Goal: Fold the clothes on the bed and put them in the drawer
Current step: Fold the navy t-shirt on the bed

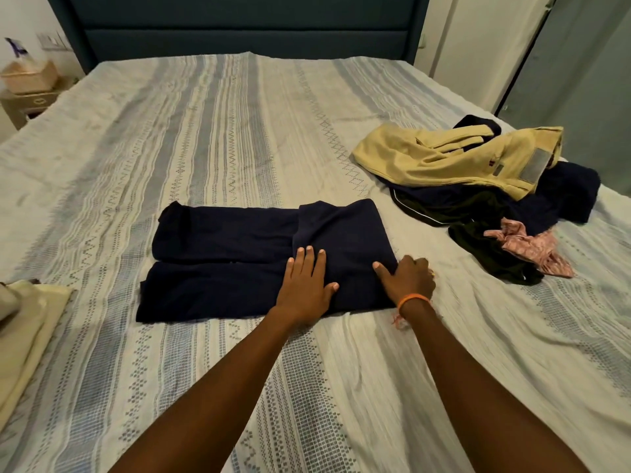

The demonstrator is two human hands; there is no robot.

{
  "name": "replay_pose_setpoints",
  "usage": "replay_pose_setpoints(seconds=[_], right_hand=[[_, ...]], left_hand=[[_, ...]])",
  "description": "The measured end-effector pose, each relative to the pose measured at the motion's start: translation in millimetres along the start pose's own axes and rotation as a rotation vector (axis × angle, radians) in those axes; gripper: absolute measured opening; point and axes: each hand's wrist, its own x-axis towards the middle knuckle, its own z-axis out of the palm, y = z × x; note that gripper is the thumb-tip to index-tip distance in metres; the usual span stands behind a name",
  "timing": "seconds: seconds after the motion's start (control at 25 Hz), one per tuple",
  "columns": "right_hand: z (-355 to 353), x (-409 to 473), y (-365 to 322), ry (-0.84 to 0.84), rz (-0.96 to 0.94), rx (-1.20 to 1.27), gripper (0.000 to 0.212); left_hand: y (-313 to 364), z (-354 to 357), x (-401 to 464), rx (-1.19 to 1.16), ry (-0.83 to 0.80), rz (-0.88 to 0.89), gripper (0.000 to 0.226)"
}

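Navy garment (259, 264) lies partly folded on striped bedspread (205, 131), centre of frame, long axis running left-right; right end doubled over itself. Left hand (305, 285) rests flat on garment's lower right portion, fingers straight and spread, palm down, gripping nothing. Right hand (408, 278) sits at garment's right edge, just right of the left hand: thumb extended onto the cloth, other fingers curled at the edge; whether they pinch fabric or only press beside it cannot be told. Orange band (411, 300) on right wrist, w/ frayed threads trailing onto the bedspread.

Garment thus lies under left palm and directly left of right hand, both hands at its near-right corner; left two-thirds of the cloth untouched.

Unfolded pile at right of frame, well apart from hands: tan garment (457, 158) on top, dark clothes (478, 206) beneath, pink patterned item (532, 247) at pile's lower right. Pale folded fabric (30, 322) at lower left edge of frame, resting on the bed.

Dark upholstered headboard (246, 25) across top. Bedside unit (24, 104) w/ woven basket (29, 76) on it, upper left. Door or wardrobe panel (580, 56) upper right
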Motion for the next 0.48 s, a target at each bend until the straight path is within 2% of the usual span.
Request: replay_pose_setpoints(seconds=[0.04,0.12,0.2,0.32,0.36,0.48], right_hand=[[-1.4,7.0,4.1,-0.094,0.008,0.045,0.051],[-8.3,17.9,6.3,-0.216,-0.025,0.340,0.033],[-23.0,17.5,7.1,-0.333,0.035,0.605,0.017],[-51.0,-5.3,25.3,-0.409,0.139,0.838,0.006],[-58.0,-17.2,37.8,-0.417,0.159,0.871,0.006],[-73.2,-64.5,93.6,-0.480,0.221,0.897,0.024]], left_hand=[[-0.2,-0.1,0.4,0.001,-0.007,0.006,0.073],[-1.7,-3.2,3.4,-0.005,-0.037,0.008,0.075],[-3.2,-3.7,4.8,-0.001,-0.070,0.014,0.076],[9.9,-14.5,0.8,-0.054,-0.107,0.039,0.071],[19.2,-19.7,-3.5,-0.045,-0.096,0.062,0.066],[56.7,-28.8,-26.9,-0.010,-0.074,0.154,0.048]])
